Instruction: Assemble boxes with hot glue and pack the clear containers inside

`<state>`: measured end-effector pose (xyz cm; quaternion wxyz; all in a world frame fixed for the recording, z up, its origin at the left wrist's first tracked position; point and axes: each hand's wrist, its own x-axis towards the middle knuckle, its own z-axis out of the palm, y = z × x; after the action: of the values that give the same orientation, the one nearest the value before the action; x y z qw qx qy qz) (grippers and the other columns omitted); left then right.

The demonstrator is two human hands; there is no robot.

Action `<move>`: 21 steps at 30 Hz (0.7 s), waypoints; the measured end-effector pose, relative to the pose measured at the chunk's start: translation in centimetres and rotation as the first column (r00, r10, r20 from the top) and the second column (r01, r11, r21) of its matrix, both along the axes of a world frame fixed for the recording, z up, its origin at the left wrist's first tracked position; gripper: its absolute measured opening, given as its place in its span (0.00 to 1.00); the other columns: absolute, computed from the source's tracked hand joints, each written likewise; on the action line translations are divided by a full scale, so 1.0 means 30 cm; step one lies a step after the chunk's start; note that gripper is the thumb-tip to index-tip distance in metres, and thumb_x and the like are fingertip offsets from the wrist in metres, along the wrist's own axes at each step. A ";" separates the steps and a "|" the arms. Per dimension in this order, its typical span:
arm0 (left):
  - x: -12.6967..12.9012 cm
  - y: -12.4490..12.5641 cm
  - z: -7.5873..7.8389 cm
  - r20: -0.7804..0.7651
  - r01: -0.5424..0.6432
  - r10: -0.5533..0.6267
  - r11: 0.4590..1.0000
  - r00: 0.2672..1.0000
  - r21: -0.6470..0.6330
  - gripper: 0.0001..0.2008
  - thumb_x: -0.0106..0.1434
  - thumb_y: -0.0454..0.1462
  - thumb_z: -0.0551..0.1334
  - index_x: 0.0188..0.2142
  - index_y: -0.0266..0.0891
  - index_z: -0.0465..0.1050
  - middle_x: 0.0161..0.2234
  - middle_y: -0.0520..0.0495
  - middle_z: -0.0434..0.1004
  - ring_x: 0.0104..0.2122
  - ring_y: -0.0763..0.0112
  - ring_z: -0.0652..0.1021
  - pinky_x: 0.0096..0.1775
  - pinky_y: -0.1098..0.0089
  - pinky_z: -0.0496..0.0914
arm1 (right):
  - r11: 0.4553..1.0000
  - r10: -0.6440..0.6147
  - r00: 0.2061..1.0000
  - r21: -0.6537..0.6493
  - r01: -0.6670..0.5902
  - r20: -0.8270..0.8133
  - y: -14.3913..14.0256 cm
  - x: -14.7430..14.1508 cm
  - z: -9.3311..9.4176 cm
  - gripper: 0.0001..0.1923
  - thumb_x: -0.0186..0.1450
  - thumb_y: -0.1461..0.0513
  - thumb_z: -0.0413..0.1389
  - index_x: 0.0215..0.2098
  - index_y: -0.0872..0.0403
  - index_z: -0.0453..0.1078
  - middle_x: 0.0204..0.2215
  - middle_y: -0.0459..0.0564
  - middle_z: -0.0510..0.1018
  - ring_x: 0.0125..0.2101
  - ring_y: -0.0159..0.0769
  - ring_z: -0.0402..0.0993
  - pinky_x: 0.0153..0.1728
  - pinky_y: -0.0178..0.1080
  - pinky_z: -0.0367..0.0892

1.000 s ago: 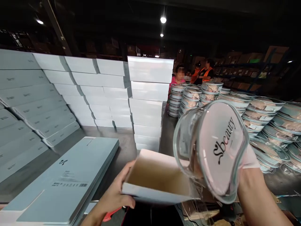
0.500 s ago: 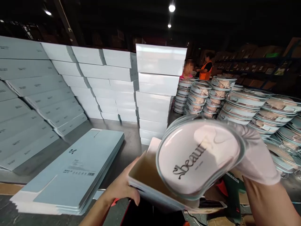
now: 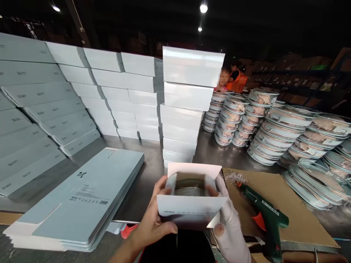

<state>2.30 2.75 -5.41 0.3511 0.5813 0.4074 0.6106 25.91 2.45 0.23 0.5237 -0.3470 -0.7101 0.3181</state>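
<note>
Carton [image 3: 190, 213] clasped between left hand [image 3: 154, 221] and gloved right hand [image 3: 229, 217] appears at the packing step, its open flaps [image 3: 194, 169] seemingly needing folding over the rimmed container [image 3: 189, 191] inside.

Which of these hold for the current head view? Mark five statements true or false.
1. The left hand and right hand both hold the open box. True.
2. The glue gun is in the right hand. False: the glue gun lies on brown cardboard.
3. The right hand wears a pale glove. True.
4. The flat cartons lie right of the open box. False: they lie left.
5. The open box has something inside. True.
</note>
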 end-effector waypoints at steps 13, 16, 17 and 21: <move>-0.035 -0.011 0.158 -0.272 -0.034 -0.020 0.981 0.962 -0.193 0.15 0.70 0.51 0.58 0.46 0.51 0.79 0.53 0.49 0.78 0.59 0.54 0.72 0.59 0.63 0.66 | 0.850 -0.435 0.883 -0.242 0.468 0.180 -0.024 0.160 0.015 0.36 0.67 0.47 0.53 0.69 0.48 0.54 0.64 0.59 0.72 0.61 0.48 0.72 0.61 0.52 0.67; -0.065 -0.009 0.184 -0.309 0.009 -0.074 0.979 0.948 -0.206 0.19 0.61 0.52 0.66 0.50 0.55 0.79 0.51 0.52 0.79 0.52 0.55 0.78 0.53 0.66 0.73 | 0.513 -0.667 0.560 -0.242 0.824 0.491 -0.041 0.422 0.022 0.19 0.54 0.48 0.61 0.38 0.51 0.73 0.36 0.61 0.83 0.44 0.60 0.80 0.51 0.60 0.71; -0.064 -0.014 0.190 -0.305 0.005 -0.074 0.975 0.949 -0.220 0.21 0.58 0.52 0.69 0.51 0.56 0.78 0.51 0.52 0.79 0.50 0.56 0.79 0.50 0.67 0.75 | 0.445 -0.667 0.520 -0.275 0.852 0.533 -0.046 0.489 0.014 0.13 0.51 0.50 0.63 0.29 0.49 0.72 0.26 0.57 0.81 0.37 0.60 0.81 0.44 0.59 0.73; -0.040 -0.038 0.197 -0.306 -0.097 -0.021 0.927 0.952 -0.363 0.27 0.53 0.57 0.70 0.51 0.54 0.77 0.56 0.51 0.74 0.45 0.56 0.78 0.29 0.73 0.77 | 0.383 -0.564 0.667 -0.561 0.734 0.488 -0.062 0.595 -0.043 0.17 0.46 0.53 0.68 0.13 0.49 0.66 0.08 0.45 0.66 0.11 0.41 0.67 0.16 0.41 0.64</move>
<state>1.12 1.62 0.49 0.3761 0.5828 0.5767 0.4315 43.77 0.60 -1.05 0.3436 -0.8054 -0.3809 0.2969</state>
